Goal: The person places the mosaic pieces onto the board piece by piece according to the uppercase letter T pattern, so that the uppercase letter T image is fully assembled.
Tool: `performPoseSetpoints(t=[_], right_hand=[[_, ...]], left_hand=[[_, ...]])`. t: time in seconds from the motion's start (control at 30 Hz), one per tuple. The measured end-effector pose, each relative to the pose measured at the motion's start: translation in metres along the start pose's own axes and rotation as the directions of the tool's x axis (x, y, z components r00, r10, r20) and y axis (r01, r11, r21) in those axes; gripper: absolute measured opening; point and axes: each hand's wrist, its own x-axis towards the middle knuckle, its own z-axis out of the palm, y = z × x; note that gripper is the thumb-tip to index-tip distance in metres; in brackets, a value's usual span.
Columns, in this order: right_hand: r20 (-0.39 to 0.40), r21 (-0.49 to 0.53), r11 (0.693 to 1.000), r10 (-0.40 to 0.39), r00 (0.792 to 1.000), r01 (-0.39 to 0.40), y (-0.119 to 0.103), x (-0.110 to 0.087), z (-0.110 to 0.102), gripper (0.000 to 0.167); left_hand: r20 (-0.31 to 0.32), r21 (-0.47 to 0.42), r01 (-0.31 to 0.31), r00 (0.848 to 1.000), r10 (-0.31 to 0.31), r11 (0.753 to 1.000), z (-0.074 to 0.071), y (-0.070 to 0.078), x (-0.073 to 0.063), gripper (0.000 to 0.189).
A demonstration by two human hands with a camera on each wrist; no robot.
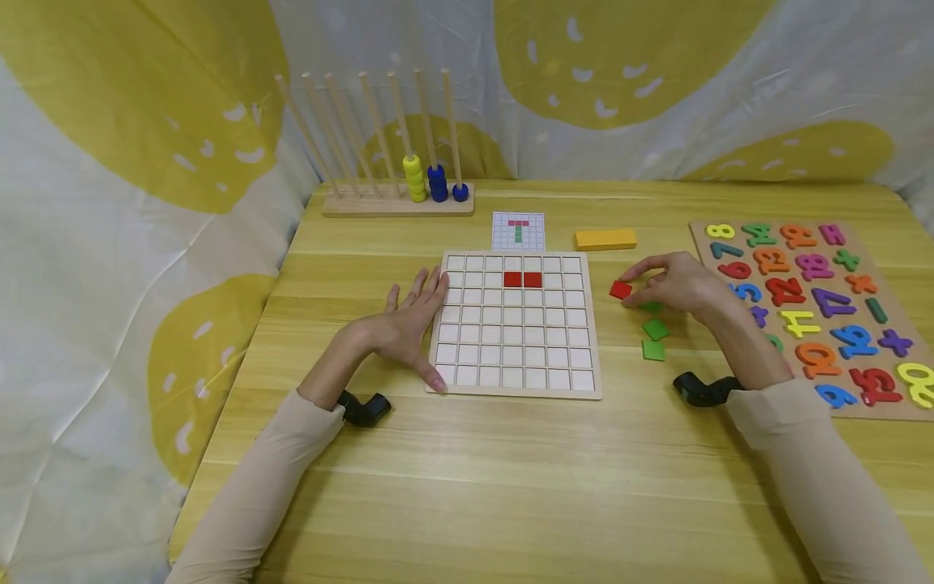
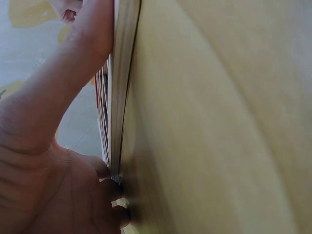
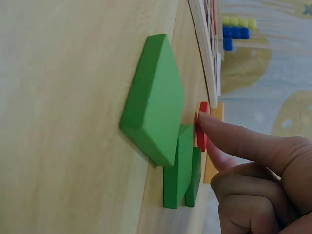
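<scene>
A wooden grid board (image 1: 525, 394) with white squares lies mid-table. Two red tiles (image 1: 513, 279) sit side by side in its second row from the top. My left hand (image 1: 409, 328) rests along the board's left edge, fingers spread, thumb at the near corner. To the right of the board, my right hand (image 1: 674, 285) pinches a red square tile (image 1: 620, 290) between thumb and index finger. Beneath and just in front of that hand lie green tiles (image 1: 655, 329), one partly hidden by the fingers. In the right wrist view the green tiles (image 3: 158, 105) appear close up.
A card with a red and green T pattern (image 1: 518, 231) touches the board's far side. Right of it lies an orange bar (image 1: 606, 239). An abacus with upright rods (image 1: 397, 207) stands at the back left; a number board (image 1: 886, 410) is on the right.
</scene>
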Motion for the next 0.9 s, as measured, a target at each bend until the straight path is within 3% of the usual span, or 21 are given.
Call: performPoseSetpoints(t=[0.57,0.9], right_hand=[[0.010,0.053,0.998,-0.020,1.000,0.019,0.0019,0.0012,-0.0005,0.042],[-0.023,-0.014,0.999,-0.047,0.999,0.046,0.0005,0.0031,0.0007,0.045]], left_hand=[[-0.004,-0.007,-0.002,1.000,0.002,1.000,0.0002,-0.0003,0.0002,0.163],[-0.004,-0.007,0.002,1.000,-0.002,1.000,0.0012,-0.0022,0.0014,0.164]])
